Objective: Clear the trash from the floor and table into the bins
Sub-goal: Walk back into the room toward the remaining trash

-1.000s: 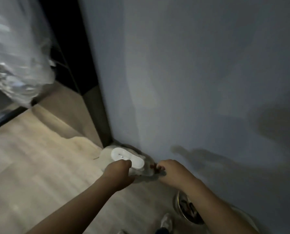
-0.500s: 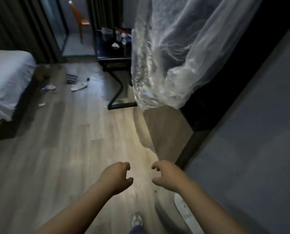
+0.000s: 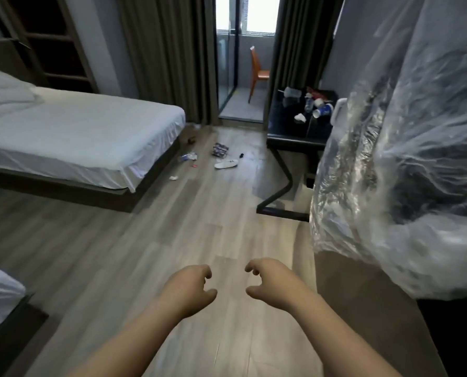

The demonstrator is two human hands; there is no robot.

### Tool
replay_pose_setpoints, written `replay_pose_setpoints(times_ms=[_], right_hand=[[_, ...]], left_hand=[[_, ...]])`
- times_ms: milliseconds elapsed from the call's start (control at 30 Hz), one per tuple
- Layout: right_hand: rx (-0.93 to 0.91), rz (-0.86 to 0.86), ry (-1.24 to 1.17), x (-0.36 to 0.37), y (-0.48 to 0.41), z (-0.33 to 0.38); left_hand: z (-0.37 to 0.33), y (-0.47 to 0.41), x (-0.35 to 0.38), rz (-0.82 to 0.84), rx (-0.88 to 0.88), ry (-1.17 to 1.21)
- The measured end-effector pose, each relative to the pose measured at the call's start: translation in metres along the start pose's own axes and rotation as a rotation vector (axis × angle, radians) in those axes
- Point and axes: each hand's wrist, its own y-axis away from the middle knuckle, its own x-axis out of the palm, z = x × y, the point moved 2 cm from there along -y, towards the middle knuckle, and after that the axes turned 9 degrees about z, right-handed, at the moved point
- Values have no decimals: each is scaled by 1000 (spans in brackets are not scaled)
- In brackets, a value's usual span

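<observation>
Both the left hand (image 3: 188,291) and right hand (image 3: 271,284) are hanging empty, fingers (image 3: 203,270) loosely curled; floor trash (image 3: 221,149) is lying at twelve o'clock, where the white shoe (image 3: 226,164) could be getting binned by mistake

Bed (image 3: 77,126) is sitting left, counter (image 3: 294,137) far right. On the floor (image 3: 199,240) between them are lying a bottle (image 3: 188,157) nearest the bed, a wrapper (image 3: 220,149) just behind a slipper (image 3: 226,164), and a paper scrap (image 3: 173,178) by the bed corner. Cups (image 3: 322,111) are lying on the counter. Chair (image 3: 259,73) is standing behind, past the doorway.
</observation>
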Motion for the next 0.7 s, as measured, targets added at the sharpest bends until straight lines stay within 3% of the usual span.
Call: replay_pose_setpoints(times_ms=[700], right_hand=[[-8,50,51,-119,-316,129]], left_hand=[[158,-245,-212,-57,22,32]])
